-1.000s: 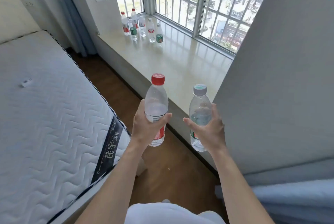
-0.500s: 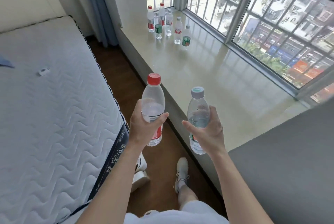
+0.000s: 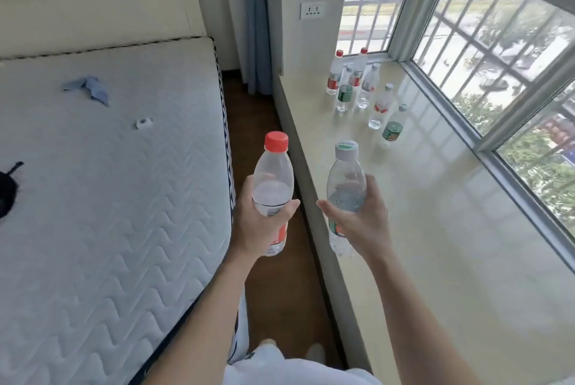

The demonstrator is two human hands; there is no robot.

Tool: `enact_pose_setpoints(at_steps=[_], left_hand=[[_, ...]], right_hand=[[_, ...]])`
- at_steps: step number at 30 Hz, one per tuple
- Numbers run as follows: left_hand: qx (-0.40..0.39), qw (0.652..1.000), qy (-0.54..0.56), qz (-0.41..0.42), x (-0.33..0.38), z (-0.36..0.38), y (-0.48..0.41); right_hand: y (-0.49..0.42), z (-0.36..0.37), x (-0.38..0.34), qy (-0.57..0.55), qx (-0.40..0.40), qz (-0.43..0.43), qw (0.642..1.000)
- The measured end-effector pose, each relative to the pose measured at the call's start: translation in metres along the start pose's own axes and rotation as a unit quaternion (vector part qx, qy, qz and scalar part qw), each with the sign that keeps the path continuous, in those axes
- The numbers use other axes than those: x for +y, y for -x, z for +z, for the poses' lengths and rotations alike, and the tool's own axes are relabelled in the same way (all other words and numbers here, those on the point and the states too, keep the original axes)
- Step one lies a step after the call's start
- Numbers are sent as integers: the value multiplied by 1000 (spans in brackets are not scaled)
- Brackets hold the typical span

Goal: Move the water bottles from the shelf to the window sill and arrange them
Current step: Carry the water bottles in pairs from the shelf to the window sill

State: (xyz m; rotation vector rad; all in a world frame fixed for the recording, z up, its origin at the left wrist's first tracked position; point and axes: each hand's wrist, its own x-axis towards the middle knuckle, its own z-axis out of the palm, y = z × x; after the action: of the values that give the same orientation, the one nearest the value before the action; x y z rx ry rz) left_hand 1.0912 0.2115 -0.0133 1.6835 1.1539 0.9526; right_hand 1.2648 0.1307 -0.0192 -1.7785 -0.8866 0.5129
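Your left hand (image 3: 258,226) is curled round the middle of the red-capped bottle (image 3: 273,179), thumb across the front. You hold it upright over the floor (image 3: 249,123) between the mattress (image 3: 109,198) and the window sill (image 3: 435,229). Your right hand (image 3: 361,223) grips the white-capped bottle (image 3: 345,179), also upright, over the sill's near edge and not set down. Six bottles (image 3: 367,86) stand grouped at the sill's far end by the window corner. A blue cloth (image 3: 88,87) lies on the mattress.
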Motion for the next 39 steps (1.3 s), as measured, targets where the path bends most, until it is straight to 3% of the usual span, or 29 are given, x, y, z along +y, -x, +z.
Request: enact_pose_setpoints(at_steps=[13, 25, 39], left_hand=[[78, 995, -1, -59, -51, -36, -170], [57, 997, 10, -56, -84, -79, -396], [10, 999, -5, -49, -98, -41, -545]], right_hand=[[-161, 130, -7, -2, -124, -32, 992], [-341, 251, -54, 7, -104, -15, 994], [-476, 285, -47, 13, -82, 2, 997]])
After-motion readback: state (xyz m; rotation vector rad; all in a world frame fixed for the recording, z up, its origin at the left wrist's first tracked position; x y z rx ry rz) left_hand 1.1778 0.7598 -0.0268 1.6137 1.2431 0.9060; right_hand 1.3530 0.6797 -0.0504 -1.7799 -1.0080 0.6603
